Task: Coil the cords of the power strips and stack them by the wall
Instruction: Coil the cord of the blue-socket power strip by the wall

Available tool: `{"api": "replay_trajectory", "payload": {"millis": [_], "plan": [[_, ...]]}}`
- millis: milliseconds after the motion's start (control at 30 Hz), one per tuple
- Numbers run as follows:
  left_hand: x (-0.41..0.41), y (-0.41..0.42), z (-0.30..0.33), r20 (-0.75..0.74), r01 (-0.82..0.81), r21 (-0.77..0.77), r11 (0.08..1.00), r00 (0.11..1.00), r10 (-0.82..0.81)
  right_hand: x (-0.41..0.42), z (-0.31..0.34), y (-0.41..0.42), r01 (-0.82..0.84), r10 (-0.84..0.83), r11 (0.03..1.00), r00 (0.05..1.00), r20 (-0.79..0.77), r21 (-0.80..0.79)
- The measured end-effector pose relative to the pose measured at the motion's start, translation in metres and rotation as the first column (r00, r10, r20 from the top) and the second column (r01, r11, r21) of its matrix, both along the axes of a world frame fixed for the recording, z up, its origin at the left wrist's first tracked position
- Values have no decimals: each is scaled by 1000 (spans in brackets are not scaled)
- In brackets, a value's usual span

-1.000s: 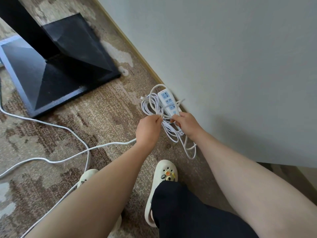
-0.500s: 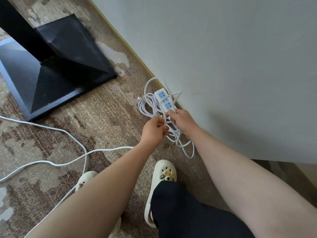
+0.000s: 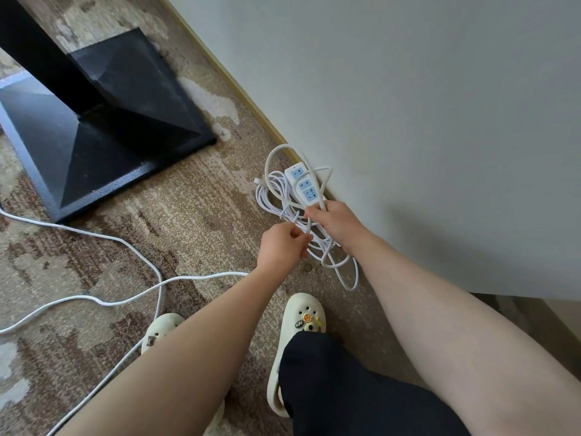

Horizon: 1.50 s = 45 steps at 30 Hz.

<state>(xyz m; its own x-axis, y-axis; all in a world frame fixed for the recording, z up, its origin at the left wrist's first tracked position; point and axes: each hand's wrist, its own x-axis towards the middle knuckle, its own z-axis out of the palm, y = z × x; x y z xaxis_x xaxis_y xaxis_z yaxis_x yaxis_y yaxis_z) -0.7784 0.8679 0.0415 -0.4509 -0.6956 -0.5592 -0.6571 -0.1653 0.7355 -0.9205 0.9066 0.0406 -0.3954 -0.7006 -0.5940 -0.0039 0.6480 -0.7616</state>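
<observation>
White power strip [image 3: 304,186] and its coiled cord [image 3: 284,201] have lifted nearer the wall [image 3: 408,121], right hand [image 3: 338,223] gripping both while left hand [image 3: 283,247] pinches a securing wrap, nearly stackable.

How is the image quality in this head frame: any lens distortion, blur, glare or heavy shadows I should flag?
Head view: wide-angle bending shows in the baseboard line and the stretched forearms; light is soft and even, no glare; a faint shadow falls on the wall above the right hand; the power strip, coiled cord and left hand look sharp.
</observation>
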Motion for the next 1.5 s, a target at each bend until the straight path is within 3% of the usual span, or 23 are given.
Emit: {"api": "replay_trajectory", "payload": {"millis": [167, 267, 400, 533, 600, 833, 1033, 1233, 1400, 1500], "plan": [[32, -5, -7, -26, 299, 105, 948, 954, -298, -15, 0, 0, 59, -50, 997, 987, -154, 55], [63, -15, -14, 40, 402, 97, 910, 912, -408, -23, -3, 3, 71, -52, 994, 972, -229, 78], [85, -15, -19, 177, 504, 90, 859, 841, -512, -22, -2, 0, 132, -129, 991, 980, -152, 15], [48, 4, -10, 199, 653, -61, 755, 749, -632, -16, 4, -11, 159, -158, 986, 987, 23, -52], [35, 10, -7, 222, 665, -102, 740, 740, -635, -15, 4, -14, 116, -115, 992, 993, 10, -59], [60, -10, -18, 240, 621, -71, 781, 770, -591, -22, -9, 2, -46, 53, 999, 935, -349, 28], [104, -40, -21, 193, 550, -61, 833, 825, -530, -39, -11, 20, -26, 54, 997, 908, -415, 72], [129, -41, -18, 247, 578, -9, 816, 792, -558, -38, -8, 19, -50, 79, 995, 910, -407, 82], [74, -22, 6, 249, 721, -148, 677, 690, -680, -27, -1, -1, -148, 174, 984, 930, -323, 104], [49, -13, 18, 254, 745, -246, 619, 666, -701, -23, -1, -1, -255, 292, 955, 887, -357, 149]]}}
